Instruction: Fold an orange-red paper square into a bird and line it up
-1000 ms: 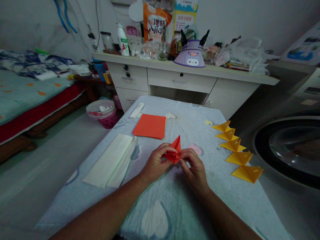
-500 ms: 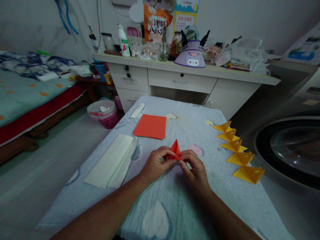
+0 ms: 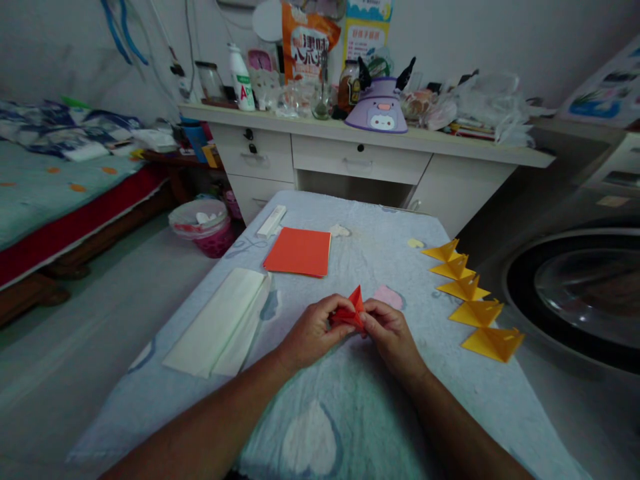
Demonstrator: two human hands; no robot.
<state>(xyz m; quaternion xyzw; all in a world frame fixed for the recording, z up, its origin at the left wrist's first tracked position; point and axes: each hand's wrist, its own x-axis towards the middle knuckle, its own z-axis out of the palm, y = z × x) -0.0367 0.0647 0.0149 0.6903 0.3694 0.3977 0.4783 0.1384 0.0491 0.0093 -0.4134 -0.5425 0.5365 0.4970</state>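
Pinching red folded paper [image 3: 358,299], left fingers [image 3: 333,303] and right fingers [image 3: 379,308] hiding its sides, lower folds indistinct.

Room between hands [image 3: 395,333] and yellow papers [image 3: 463,288]; orange stack [image 3: 299,252] blocks forward-left

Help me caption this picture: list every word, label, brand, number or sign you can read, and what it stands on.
"A", red: white bottle; letters beside it unclear.
"津味": orange bag; line below unclear.
Chinese characters, too blurred: yellow poster.
Any print too small or blurred: jar, sticker.
No text visible: folded red paper.
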